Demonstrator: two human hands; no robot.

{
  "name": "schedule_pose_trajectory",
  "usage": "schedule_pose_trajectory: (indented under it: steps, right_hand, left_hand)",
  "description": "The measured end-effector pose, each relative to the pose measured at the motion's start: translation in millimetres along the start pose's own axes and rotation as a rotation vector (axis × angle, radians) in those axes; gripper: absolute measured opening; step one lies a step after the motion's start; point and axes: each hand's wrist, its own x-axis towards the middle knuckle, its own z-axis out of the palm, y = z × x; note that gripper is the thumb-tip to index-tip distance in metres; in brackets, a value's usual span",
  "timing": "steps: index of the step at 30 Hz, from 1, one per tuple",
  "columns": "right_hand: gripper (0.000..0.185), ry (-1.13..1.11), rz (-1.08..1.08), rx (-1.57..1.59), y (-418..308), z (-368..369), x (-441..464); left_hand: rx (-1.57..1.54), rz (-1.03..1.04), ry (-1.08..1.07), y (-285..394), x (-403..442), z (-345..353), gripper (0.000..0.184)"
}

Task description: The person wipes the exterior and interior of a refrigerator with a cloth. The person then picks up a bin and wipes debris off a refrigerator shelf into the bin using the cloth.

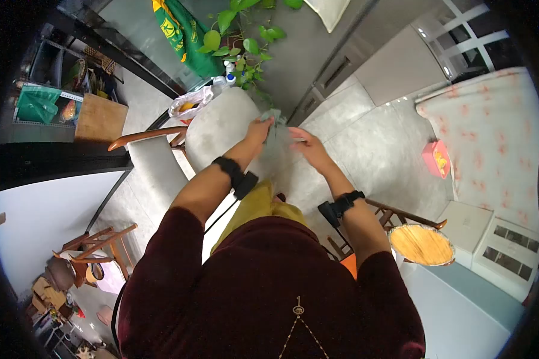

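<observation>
My left hand (259,129) is closed on a thin, crumpled grey-green cloth-like piece (273,121). Whether it is fabric or plastic I cannot tell. The piece hangs in front of my body, close to the edge of a pale grey rounded surface (215,122). Just to the right, my right hand (310,148) has its fingers apart, pointing toward the piece. A small gap shows between those fingertips and the piece, and the hand is slightly blurred. Nothing shows in my right hand. Black straps with small boxes sit on both forearms.
A leafy green plant (245,45) and a green-yellow cloth (188,42) are beyond my hands. A grey-seated wooden chair (156,158) stands left. At the right are a pink bin (436,159), a patterned cover (479,131) and a round wooden board (422,244).
</observation>
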Motion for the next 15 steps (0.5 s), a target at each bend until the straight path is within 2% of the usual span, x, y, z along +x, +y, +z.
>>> schedule_pose_trajectory:
  steps: [1,2,4,5,7,8,10,11,13,15]
  right_hand:
    - [0.037,0.043,-0.004,-0.028,10,-9,3]
    - [0.039,0.088,-0.015,-0.057,25,-20,11]
    - [0.036,0.128,0.144,-0.055,51,-38,11]
    - [0.034,0.127,0.197,-0.045,59,-41,9]
    - [0.029,0.152,0.324,-0.014,77,-43,7]
    - [0.026,0.168,0.294,0.003,90,-44,4]
    - [0.028,0.162,0.371,0.062,105,-48,0]
    - [0.029,0.160,0.384,0.082,111,-48,-2]
    - [0.029,0.173,0.419,0.088,125,-46,-4]
    - [0.028,0.193,0.460,0.091,139,-43,-9]
  left_hand:
    - [-0.169,0.052,-0.011,-3,33,-9,0.051]
    - [-0.173,0.061,-0.007,16,49,-7,0.051]
    - [-0.300,0.119,0.236,44,68,15,0.036]
    - [-0.315,0.119,0.246,52,89,21,0.036]
    - [-0.328,0.248,0.290,71,132,36,0.053]
    - [-0.339,0.250,0.298,83,143,47,0.053]
    - [-0.284,0.235,0.271,106,159,66,0.068]
    - [-0.286,0.230,0.279,104,173,73,0.068]
    - [-0.282,0.418,0.213,94,207,81,0.073]
    - [-0.258,0.417,0.198,74,221,78,0.073]
